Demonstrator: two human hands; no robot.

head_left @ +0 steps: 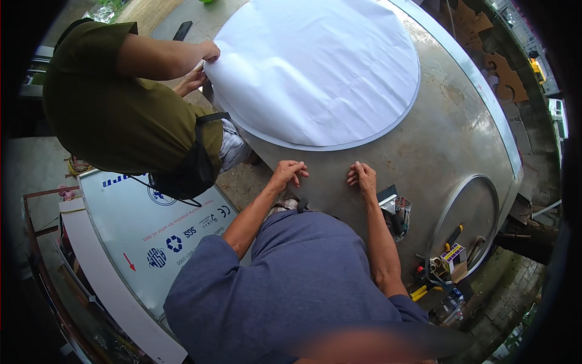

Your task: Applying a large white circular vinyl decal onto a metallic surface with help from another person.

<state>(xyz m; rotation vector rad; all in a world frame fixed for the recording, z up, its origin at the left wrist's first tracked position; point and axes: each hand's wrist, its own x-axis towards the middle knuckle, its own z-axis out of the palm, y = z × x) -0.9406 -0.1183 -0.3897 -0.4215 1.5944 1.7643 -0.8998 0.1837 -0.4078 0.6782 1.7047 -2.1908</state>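
Observation:
A large white round sheet lies on a grey metal table, with shallow wrinkles across it. It rests on a disc whose edge shows as a thin rim along the near side. Just short of that rim, my left hand hovers with loosely bent fingers, holding nothing visible. To its right, my right hand is also near the table's front part, its fingers curled but apart, and no object shows in it. Another person's hands grip the sheet's left edge.
The co-worker in an olive shirt stands at the left. Right of my right arm sits a dark and silver tool. A metal ring, a small box and yellow-handled tools lie at the right. A film-covered panel leans lower left.

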